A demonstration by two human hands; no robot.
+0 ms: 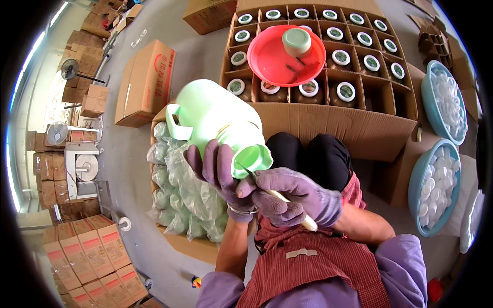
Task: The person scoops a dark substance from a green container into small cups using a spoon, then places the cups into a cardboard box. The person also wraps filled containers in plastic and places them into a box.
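Centre-frame, left hand [226, 180] is holding jug [218, 110], fingers spread; right hand [294, 194] is pinching knife [309, 223]. Top: tray [268, 54] is covering some boxed jars [345, 92].

Above the jug [215, 108], a carton [208, 15] runs off the top edge and the bowl [267, 56] partly hides jars [309, 89]; beside it, the right hand [300, 197] covers part of the knife [308, 222].

From my remote seat I read this as a packing workshop: closed brown cartons [92, 251] stand stacked on the left side of the grey floor [200, 56], with a pedestal fan [57, 133] among the goods there. A divided carton [328, 120] holds rows of lidded jars [346, 91], and beyond its right edge I see blue basins [414, 192] of loose plastic parts [436, 190].
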